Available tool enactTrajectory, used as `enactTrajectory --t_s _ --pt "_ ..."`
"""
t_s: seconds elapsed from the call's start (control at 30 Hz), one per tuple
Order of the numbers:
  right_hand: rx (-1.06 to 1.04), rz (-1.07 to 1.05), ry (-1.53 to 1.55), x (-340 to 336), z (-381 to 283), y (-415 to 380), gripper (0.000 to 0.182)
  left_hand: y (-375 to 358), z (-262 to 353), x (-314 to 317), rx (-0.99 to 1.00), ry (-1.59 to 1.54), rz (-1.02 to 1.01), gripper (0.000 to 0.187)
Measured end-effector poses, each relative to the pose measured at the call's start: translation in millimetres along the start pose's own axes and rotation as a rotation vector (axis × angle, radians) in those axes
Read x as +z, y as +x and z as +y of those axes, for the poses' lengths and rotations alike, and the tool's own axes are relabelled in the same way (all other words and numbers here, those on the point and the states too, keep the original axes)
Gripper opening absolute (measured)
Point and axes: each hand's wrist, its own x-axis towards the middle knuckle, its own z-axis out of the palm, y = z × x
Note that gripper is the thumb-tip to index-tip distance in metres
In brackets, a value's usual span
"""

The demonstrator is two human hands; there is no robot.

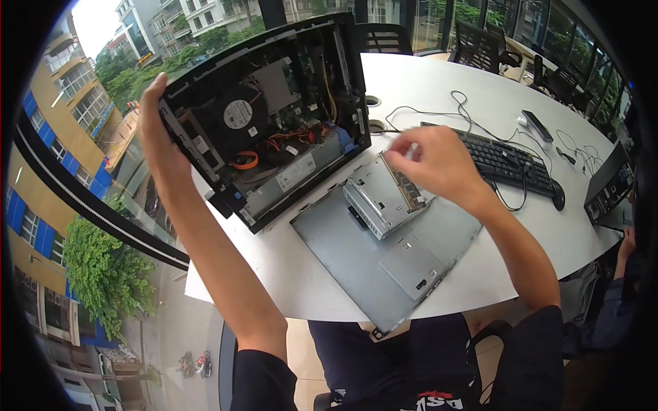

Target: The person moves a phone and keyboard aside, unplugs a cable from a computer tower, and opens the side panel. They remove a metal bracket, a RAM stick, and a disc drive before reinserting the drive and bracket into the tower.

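Observation:
My left hand [161, 130] grips the left edge of an open black desktop computer case [301, 171], which stands tilted on the table. Its inside faces me, showing a round fan [238, 114], orange and yellow wires and a metal drive bay. Above a silver metal drive cage [375, 198], my right hand [439, 161] hovers with curled fingers, the thumb and forefinger a little apart and nothing visible between them. A narrow circuit strip, like a memory module [409, 190], lies along the cage's right side. Under the cage is the flat metal side panel [343, 257].
A black keyboard [507, 164] and mouse [558, 199] with loose cables lie on the white table [404, 79]. A black device [537, 126] is farther right. Another black computer unit [610, 188] stands at the right edge, near another person's arm [625, 250]. Windows are at left.

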Motion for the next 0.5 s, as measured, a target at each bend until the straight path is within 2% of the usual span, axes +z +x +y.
enactTrajectory --t_s 0.07,0.17,0.3,0.4,0.5 --pt "0.132 -0.014 -0.06 -6.2 24.4 -9.7 0.033 -0.6 -4.1 -4.6 0.098 0.099 0.028 0.043" --pt "0.21 -0.088 -0.104 -11.6 32.6 -21.3 0.039 -19.7 -0.5 5.6 0.234 0.2 0.083 0.046" --pt "0.272 -0.164 -0.095 -7.3 25.2 -25.1 0.043 -32.1 3.7 1.1 0.24 0.256 0.032 0.041" --pt "0.259 -0.191 -0.091 1.7 33.8 -24.5 0.048 -35.1 9.4 13.7 0.196 0.171 0.047 0.042" --pt "0.218 -0.194 -0.134 7.6 39.0 -19.9 0.048 -29.0 6.0 3.8 0.256 0.184 -0.013 0.041"
